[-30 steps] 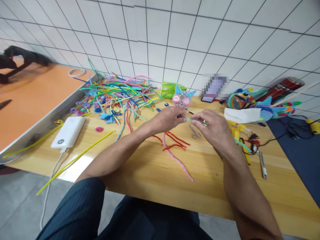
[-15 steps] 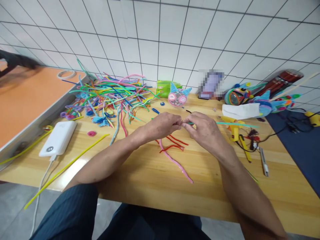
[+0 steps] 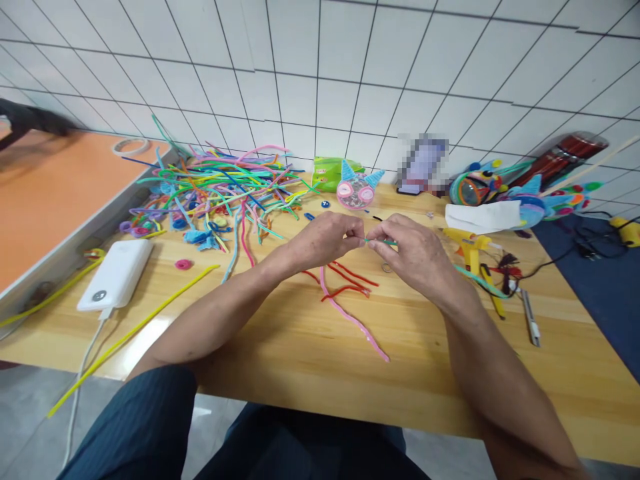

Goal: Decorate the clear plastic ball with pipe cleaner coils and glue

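My left hand is pinched at the middle of the table, its fingertips on the near end of a green pipe cleaner. Close beside it, my right hand pinches the same green pipe cleaner, whose far part comes out past the hand to the right. Under and in front of the hands lie red pipe cleaners and a pink one. Behind them stands a round figure with blue horns and pink-ringed eyes.
A heap of colourful pipe cleaners and a white power bank are at left, with a long yellow pipe cleaner. At right are a yellow glue gun, a cutter, white paper and a red flask.
The free part of the green pipe cleaner has swung down and toward me on the right. My fingertips have shifted slightly, with a small gap now between the hands.
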Demonstrator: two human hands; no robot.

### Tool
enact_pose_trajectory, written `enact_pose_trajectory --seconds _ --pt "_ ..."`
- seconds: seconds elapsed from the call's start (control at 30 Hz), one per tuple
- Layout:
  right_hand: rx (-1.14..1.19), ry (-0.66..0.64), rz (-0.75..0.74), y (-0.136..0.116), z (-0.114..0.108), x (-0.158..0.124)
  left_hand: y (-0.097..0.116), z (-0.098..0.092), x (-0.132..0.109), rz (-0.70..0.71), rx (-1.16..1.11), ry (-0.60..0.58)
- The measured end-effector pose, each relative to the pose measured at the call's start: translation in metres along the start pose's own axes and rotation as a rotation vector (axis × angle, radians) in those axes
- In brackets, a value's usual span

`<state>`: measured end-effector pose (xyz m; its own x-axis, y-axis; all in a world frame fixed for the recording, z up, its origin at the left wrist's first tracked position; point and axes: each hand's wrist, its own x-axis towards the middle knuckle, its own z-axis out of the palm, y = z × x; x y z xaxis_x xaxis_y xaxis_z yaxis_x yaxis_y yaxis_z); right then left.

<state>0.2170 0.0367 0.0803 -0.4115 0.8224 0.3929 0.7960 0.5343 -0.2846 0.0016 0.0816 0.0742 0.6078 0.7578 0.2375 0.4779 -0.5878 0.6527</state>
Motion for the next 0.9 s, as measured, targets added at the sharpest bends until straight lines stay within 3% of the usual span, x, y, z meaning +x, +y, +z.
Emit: enact_pose_trajectory --seconds 0.43,0.63,0.77,0.9 --pt "-0.256 -0.049 -0.113 0.005 0.011 0.0 0.003 0.001 0.0 0.021 0.255 -0.051" --pt "-0.239 -0.086 -0.063 0.0 0.009 0.001 0.001 0.001 0.002 0.043 0.251 -0.084" --pt "-0.111 -0.031 -0.012 -0.001 0.002 0.001 0.001 -0.003 0.004 0.053 0.14 -0.06" --pt "0.033 0.121 0.09 -0.005 -0.006 0.001 0.002 -0.006 0.006 0.068 -0.155 0.039"
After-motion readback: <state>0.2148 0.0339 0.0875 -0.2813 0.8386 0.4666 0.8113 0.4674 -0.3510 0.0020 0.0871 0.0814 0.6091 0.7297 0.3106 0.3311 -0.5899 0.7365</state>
